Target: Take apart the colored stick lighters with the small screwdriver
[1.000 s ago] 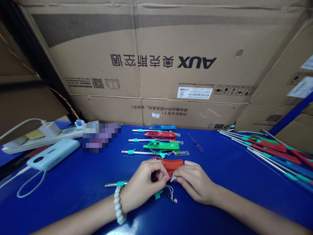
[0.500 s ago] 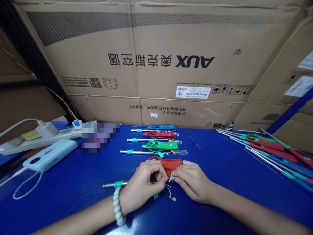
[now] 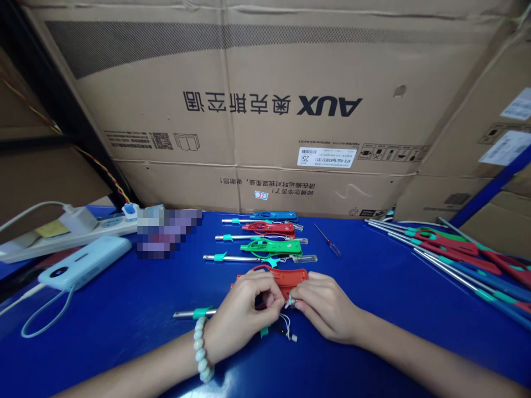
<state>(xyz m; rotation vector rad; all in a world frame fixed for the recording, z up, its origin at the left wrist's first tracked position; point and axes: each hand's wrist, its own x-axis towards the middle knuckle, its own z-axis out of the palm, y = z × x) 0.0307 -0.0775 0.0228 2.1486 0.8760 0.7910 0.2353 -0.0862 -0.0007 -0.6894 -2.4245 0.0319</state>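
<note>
A: Entry, head view. Both hands meet at the near middle of the blue table (image 3: 124, 309). The left hand (image 3: 243, 315), with a pale bead bracelet (image 3: 202, 349) on its wrist, is curled shut, thumb and fingertips pinched on the near edge of a red plastic handle shell (image 3: 290, 275).

B: And the right hand?

A: The right hand (image 3: 327, 307) is closed too, fingertips pinched on a small silvery part (image 3: 290, 302) just at the shell's near edge. The fingertips of the 2 hands nearly touch there.

B: Where does the shell lie?

A: Flat on the table, just beyond the knuckles, partly hidden by them. A metal tube (image 3: 188, 314) with a teal collar sticks out to the left of the left hand. Thin white wires (image 3: 287, 326) with a small end piece trail on the table below the fingertips.

B: Surroundings?

A: Beyond the shell, 3 similar tools lie in a row, each with a metal tube pointing left: green (image 3: 271, 247) nearest, then red (image 3: 269, 227), then blue (image 3: 274, 215). A small screwdriver (image 3: 328, 240) lies to their right. A heap of long tubes with red, blue and green handles (image 3: 460, 251) lies at far right. At left, a white power bank (image 3: 85, 264) with its cable, and a power strip (image 3: 62, 235) behind it. Large cardboard boxes (image 3: 265, 110) stand against the table's far edge.
</note>
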